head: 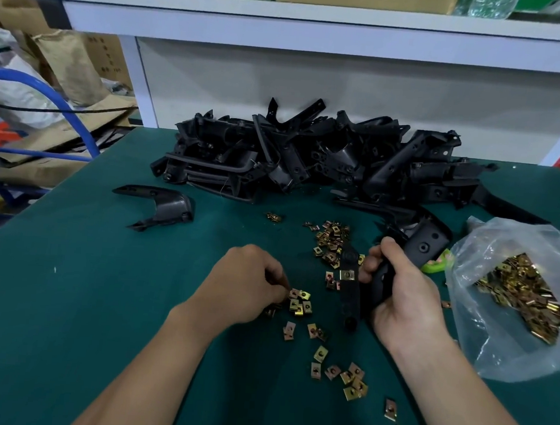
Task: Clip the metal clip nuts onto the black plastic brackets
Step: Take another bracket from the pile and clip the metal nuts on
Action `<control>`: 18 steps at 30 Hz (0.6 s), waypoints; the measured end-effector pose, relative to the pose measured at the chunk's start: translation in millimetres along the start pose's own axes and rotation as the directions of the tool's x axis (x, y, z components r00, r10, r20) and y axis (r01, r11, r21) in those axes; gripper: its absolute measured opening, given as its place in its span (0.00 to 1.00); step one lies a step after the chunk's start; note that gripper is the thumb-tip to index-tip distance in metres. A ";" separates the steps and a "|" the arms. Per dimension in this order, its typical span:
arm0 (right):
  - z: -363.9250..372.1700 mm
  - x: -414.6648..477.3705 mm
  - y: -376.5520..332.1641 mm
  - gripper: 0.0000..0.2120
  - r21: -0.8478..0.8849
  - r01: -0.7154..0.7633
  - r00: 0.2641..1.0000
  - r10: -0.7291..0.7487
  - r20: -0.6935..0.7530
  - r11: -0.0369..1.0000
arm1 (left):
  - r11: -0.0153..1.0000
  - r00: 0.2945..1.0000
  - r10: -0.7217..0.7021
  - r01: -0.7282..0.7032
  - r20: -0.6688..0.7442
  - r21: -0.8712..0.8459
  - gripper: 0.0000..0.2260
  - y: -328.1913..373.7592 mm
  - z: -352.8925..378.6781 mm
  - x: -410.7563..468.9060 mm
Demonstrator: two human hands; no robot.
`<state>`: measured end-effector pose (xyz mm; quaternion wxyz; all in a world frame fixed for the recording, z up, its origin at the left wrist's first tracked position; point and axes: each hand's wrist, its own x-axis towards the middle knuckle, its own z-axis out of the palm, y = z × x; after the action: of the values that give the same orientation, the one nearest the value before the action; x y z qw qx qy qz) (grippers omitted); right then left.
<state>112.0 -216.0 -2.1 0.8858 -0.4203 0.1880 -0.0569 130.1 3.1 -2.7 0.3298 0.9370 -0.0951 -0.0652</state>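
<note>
One bracket (425,247) in right hand (406,289); one bag (496,346)

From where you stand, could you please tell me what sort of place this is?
Most likely a small factory assembly bench: a heap of black plastic brackets on a green-topped table, a plastic bag of metal clip nuts, and cardboard cartons beside it.

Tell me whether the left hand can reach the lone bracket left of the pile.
Probably yes: only open green table lies between the left hand and the lone bracket, though it is busy pinching clip nuts.
</note>
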 end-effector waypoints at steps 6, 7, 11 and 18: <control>-0.1 0.6 0.6 0.17 0.004 0.002 1.000 -0.002 0.011 1.000 | 0.997 0.992 0.080 -0.080 -0.095 0.011 0.07 4.8 7.7 -2.4; -0.1 0.6 0.5 0.17 0.000 0.000 1.000 0.000 0.010 1.000 | 0.993 0.992 0.109 -0.111 -0.062 -0.040 0.09 6.6 8.4 -3.4; 0.5 -0.6 0.2 0.16 -0.014 -0.009 1.000 0.010 0.013 1.000 | 0.979 0.981 0.193 -0.194 0.021 0.060 0.08 11.5 13.3 -5.1; 0.8 -1.1 -0.1 0.16 -0.010 -0.017 1.000 0.017 0.016 1.000 | 0.974 0.986 0.158 -0.165 0.053 0.153 0.02 14.3 9.0 -4.8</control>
<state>111.3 -215.2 -1.2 0.8856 -0.4237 0.1849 -0.0451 121.9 -12.2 -0.3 0.2575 0.9476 -0.1824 -0.0496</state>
